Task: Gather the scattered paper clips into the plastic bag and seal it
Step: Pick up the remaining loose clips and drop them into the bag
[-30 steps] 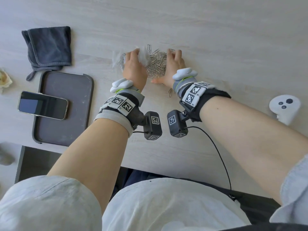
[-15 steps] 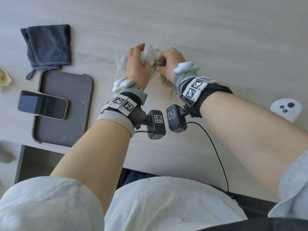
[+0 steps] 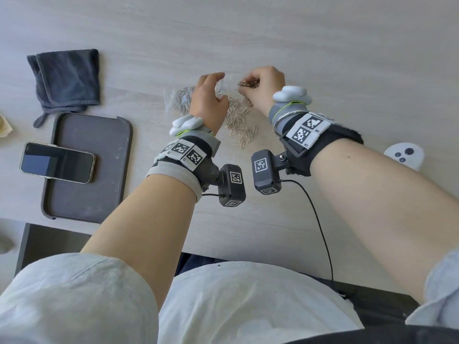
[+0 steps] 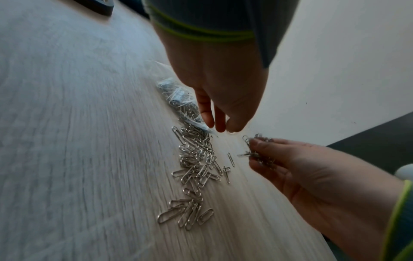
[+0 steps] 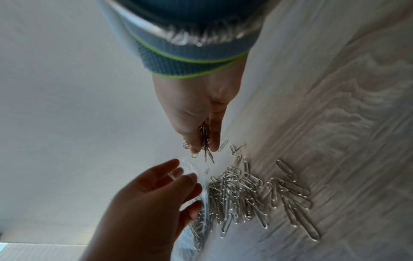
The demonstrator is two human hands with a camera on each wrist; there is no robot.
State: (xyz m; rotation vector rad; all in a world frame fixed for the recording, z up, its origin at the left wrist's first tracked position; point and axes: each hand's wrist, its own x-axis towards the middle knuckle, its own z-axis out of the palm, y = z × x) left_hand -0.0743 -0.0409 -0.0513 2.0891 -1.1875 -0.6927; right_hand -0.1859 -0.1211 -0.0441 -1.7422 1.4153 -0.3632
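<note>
Pale wood-grain table (image 3: 323,45), plain light wall behind in the wrist views. At left of the head view: dark cloth (image 3: 65,79), dark tray (image 3: 87,194) with a phone (image 3: 57,162) on it; white controller (image 3: 403,155) at the right edge.

Clear bag (image 3: 178,99) flat at upper centre, half full of clips, long axis running left-right, mouth toward the right. Loose clips (image 3: 239,120) in a strip from the mouth down toward the wrists.

Left hand (image 3: 208,100) over the bag mouth, fingers (image 5: 174,174) bent on the clear plastic, holding it open. Right hand (image 3: 263,88) raised just beside, closed narrowly around a bunch of clips (image 4: 257,150).
</note>
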